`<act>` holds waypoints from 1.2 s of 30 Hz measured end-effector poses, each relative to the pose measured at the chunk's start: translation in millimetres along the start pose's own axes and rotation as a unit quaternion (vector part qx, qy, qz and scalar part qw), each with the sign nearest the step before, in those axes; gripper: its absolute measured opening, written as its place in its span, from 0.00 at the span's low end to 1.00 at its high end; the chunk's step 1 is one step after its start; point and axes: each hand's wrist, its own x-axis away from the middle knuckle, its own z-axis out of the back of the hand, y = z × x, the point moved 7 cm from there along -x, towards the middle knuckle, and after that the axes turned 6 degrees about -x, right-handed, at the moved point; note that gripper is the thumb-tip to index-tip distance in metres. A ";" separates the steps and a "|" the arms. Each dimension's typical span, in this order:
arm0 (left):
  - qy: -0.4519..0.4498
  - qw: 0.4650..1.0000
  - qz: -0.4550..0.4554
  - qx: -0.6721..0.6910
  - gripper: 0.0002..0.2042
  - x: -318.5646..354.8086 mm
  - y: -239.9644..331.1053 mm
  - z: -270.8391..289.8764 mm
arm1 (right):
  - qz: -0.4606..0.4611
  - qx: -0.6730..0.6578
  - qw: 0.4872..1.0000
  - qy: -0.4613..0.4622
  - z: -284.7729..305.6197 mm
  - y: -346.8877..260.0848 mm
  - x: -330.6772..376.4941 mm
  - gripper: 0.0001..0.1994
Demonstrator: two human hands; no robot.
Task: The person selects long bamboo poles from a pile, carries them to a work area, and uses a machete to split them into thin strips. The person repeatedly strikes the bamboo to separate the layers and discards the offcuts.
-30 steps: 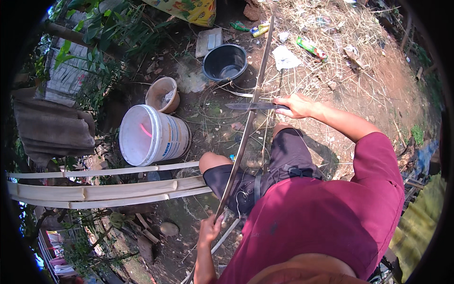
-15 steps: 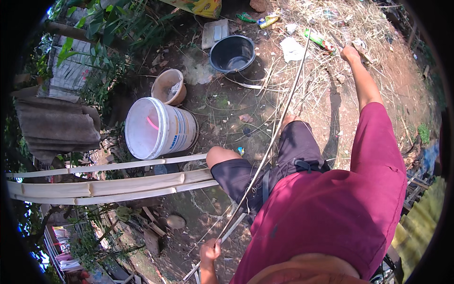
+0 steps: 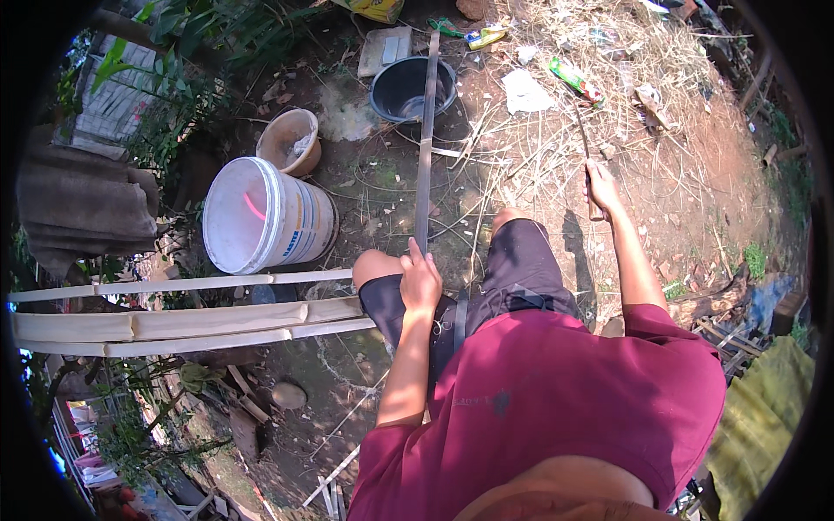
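Note:
My left hand grips a long flat bamboo strip near my left knee. The strip points away from me, and its far part passes over the black basin. Off to the right, my right hand is closed around the wooden handle of a knife. The thin blade points away from me, apart from the strip. Several wide split bamboo lengths reach in from the left to beside my left knee.
A white bucket lies tilted left of my knees, with a tan tub behind it. Bamboo shavings cover the ground ahead, with a white scrap and a green wrapper among them. A round stone lies at lower left.
My left hand has come up and forward from the lower edge, and the strip has swung from a rightward slant to nearly straight ahead. My right hand with the knife has drawn back toward me.

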 end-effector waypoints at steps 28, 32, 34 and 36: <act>-0.108 0.973 0.009 0.203 0.24 62.0 -17.9 91.3 | 0.364 0.381 0.802 -0.282 -190.1 -107.6 60.5 0.23; -0.136 0.965 -0.015 0.224 0.23 63.6 -16.8 83.2 | 0.472 0.340 0.749 -0.316 -197.2 -104.7 98.9 0.23; -0.079 0.962 -0.094 0.243 0.23 77.0 -29.3 83.7 | 0.424 0.429 0.705 -0.372 -198.8 -114.0 117.0 0.23; -0.070 0.963 -0.085 0.248 0.22 105.3 -46.0 102.1 | 0.395 0.421 0.772 -0.265 -175.8 -125.9 62.5 0.22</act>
